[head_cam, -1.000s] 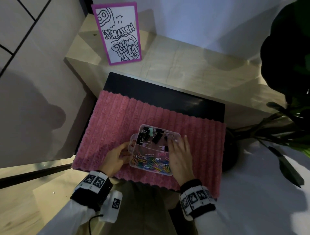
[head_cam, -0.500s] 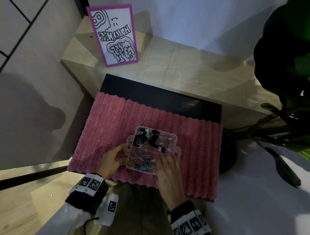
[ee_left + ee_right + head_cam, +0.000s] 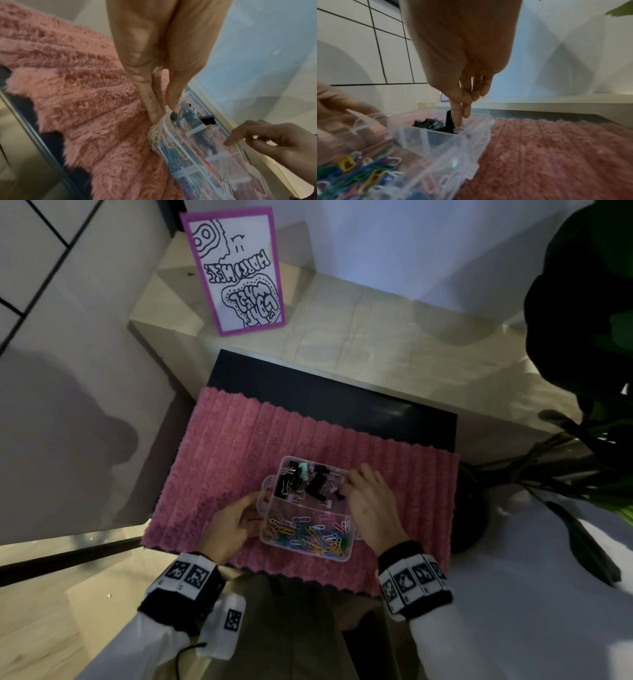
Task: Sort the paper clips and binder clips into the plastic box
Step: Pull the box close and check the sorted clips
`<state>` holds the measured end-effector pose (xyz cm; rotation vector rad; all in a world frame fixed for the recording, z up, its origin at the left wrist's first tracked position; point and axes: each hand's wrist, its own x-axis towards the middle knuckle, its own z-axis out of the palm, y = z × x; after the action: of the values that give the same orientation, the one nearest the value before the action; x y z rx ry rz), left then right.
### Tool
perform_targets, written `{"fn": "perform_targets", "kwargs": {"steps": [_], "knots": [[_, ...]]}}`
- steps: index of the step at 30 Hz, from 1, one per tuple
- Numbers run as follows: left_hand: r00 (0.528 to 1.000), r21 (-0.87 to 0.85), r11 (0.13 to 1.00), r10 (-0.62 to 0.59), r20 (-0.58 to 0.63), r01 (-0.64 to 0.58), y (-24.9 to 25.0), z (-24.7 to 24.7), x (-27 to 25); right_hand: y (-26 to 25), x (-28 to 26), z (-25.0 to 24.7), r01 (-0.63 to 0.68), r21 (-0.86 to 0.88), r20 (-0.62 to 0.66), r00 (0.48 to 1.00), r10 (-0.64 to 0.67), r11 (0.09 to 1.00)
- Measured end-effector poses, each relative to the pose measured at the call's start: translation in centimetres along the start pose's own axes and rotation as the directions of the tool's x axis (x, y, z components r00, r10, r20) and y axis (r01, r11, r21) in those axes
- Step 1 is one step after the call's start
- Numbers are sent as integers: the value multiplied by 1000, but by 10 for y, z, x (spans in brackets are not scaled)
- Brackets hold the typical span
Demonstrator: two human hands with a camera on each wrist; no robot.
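A clear plastic box (image 3: pixel 265 537) sits on a pink fluffy mat (image 3: pixel 260 446). Its far compartment holds black, mint and lilac binder clips (image 3: pixel 315 484); its near compartment holds several coloured paper clips (image 3: pixel 308 534). My left hand (image 3: pixel 255 517) pinches the box's left edge, thumb against fingers (image 3: pixel 155 108) on the rim of the box (image 3: pixel 214 159). My right hand (image 3: pixel 349 481) reaches over the box's right side into the far compartment. In the right wrist view its straight fingertips (image 3: pixel 458 119) touch a lilac clip beside the black binder clips (image 3: pixel 428 122); no clip is seen gripped.
The mat covers a black tabletop (image 3: pixel 325 392) beside a pale wooden shelf (image 3: pixel 376 337). A purple-bordered drawn card (image 3: pixel 239 272) stands at the back left. A dark leafy plant (image 3: pixel 582 337) fills the right side.
My right hand drew back to the box's near edge over the paper clips, then went forward to the right of the binder clip compartment. The left hand kept hold of the box's left edge.
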<state>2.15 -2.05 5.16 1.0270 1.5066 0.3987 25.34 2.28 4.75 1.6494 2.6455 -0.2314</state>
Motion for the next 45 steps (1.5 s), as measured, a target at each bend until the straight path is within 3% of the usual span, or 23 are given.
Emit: {"fn": "perform_targets", "kwargs": {"steps": [2,4,9,13,15,16,18,19,21,22,23,26,28,33,35,37,41,42,43,45], "knots": [[1000,-11,1000,-3,-7,3,-1,-1,0,-10,3,1,104,78,-10,995,-103,992],[1000,-2,1000,-7,-13,7,0,0,1,-21,4,4,164,94,71,983,-170,982],[999,-23,1000,-11,-35,10,3,0,2,-27,-5,8,-13,132,230,973,-18,991],[999,-24,1000,-11,-36,11,1,0,3,-17,-26,3,-21,216,55,998,9,976],[999,-19,1000,-7,-38,6,-3,-2,3,-11,-39,-3,-212,440,-27,968,249,873],[999,-20,1000,-5,-46,4,-4,-2,3,-10,-45,-5,-333,550,-24,910,413,766],[998,-40,999,-6,-70,4,-8,-2,4,-8,-57,3,-529,681,78,740,668,506],[996,-76,997,-17,-83,10,-8,-2,4,-7,-62,10,-590,710,184,684,706,385],[995,-122,992,-21,-98,9,-7,0,4,-12,-66,18,-645,744,417,653,632,175],[994,-101,995,-10,-109,-1,-6,2,5,-16,-64,18,-653,743,473,666,576,144],[992,-83,996,6,-122,-16,-5,3,6,-20,-62,17,-650,739,473,688,550,178],[990,-107,994,20,-138,-35,-2,4,10,-21,-51,15,-603,742,357,726,588,293],[990,-143,989,6,-142,-27,-2,6,14,-17,-46,17,-590,750,325,723,610,299],[991,-88,995,35,-128,-46,-4,2,21,-15,-46,28,-585,794,390,700,599,167],[989,157,984,103,-104,-86,-6,-2,18,-14,-51,37,-570,818,420,680,601,73],[975,377,908,217,-49,-183,-14,-5,18,-13,-56,44,-574,819,466,642,609,-22],[947,377,875,319,24,-304,-28,-10,19,-16,-65,41,-552,823,513,623,590,-134],[934,356,869,355,32,-343,-31,-10,19,-16,-67,39,-536,835,493,629,602,-123],[916,364,847,400,41,-386,-36,-11,21,-13,-69,39,-525,850,419,634,650,-36],[891,436,792,451,55,-428,-44,-17,27,0,-70,42,-546,760,163,684,711,351]]}}
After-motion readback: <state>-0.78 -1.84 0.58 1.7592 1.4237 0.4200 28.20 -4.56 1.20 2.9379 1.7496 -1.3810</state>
